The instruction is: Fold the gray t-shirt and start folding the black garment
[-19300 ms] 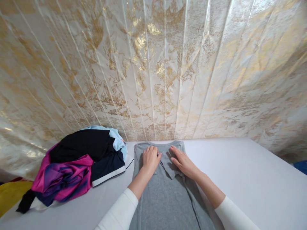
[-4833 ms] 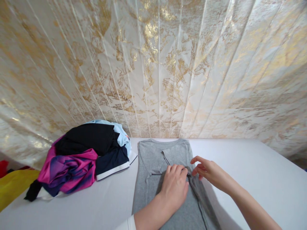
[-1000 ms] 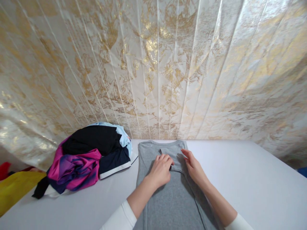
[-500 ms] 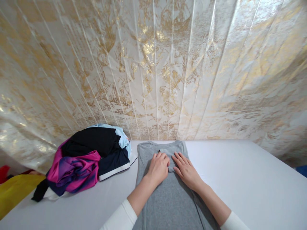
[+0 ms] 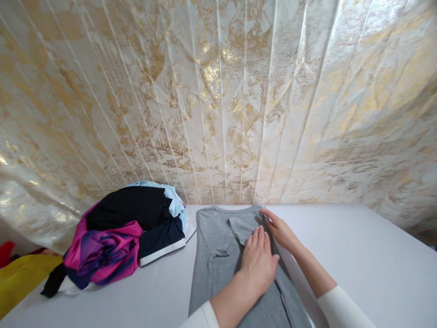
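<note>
A grey shirt point(image 5: 225, 273) lies on the white table with its neckline toward the wall. Its sides are folded inward, and a sleeve end rests on top near the right shoulder. My left hand point(image 5: 259, 262) presses flat on the shirt just below that sleeve, fingers stretched out. At the shirt's upper right shoulder corner is my right hand point(image 5: 282, 231), its fingers extended and touching the edge of the fabric.
To the left sits a heap of clothes with a black garment point(image 5: 129, 207), a pink and purple one point(image 5: 109, 250) and a navy piece with a white band point(image 5: 164, 241). A yellow cloth point(image 5: 27, 278) lies at far left. Behind the white table point(image 5: 358, 264) hangs a gold-patterned curtain point(image 5: 218, 114).
My left hand has slid right and toward me across the shirt, uncovering the left fold. My right hand has moved up and right to the shoulder edge.
</note>
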### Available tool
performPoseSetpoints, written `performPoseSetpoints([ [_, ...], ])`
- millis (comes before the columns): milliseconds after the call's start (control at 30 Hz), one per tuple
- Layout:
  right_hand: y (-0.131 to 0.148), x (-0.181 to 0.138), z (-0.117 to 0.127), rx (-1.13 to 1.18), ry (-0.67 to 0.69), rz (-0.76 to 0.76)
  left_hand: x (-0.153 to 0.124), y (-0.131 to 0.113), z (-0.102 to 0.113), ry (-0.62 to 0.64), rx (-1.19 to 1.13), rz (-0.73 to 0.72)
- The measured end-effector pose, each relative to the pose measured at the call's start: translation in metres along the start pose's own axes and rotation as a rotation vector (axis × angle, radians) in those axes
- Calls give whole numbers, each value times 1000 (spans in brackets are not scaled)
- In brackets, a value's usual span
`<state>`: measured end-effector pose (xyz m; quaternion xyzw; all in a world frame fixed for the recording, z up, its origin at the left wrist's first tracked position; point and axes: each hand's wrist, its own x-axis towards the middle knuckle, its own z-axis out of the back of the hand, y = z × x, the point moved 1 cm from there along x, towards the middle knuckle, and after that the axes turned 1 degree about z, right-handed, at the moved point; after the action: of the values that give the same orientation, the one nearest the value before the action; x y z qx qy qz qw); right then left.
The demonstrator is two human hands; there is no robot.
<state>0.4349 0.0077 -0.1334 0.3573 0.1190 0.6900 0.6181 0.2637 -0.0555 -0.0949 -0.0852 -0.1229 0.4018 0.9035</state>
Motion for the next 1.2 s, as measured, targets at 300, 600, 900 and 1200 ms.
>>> performPoseSetpoints([
  [300, -4, 16, -16, -393, 147, 68, -6, -7, -12, 27, 9, 55],
  [600, 14, 8, -14, -482, 156, 14, -15, 1, 11, 163, -7, 98],
  [900, 46, -12, -34, -477, 92, 56, 2, 68, 35, 73, 67, 78],
  [1200, 9, 3, -5, -326, -33, 2, -4, 55, 22, 40, 57, 61],
])
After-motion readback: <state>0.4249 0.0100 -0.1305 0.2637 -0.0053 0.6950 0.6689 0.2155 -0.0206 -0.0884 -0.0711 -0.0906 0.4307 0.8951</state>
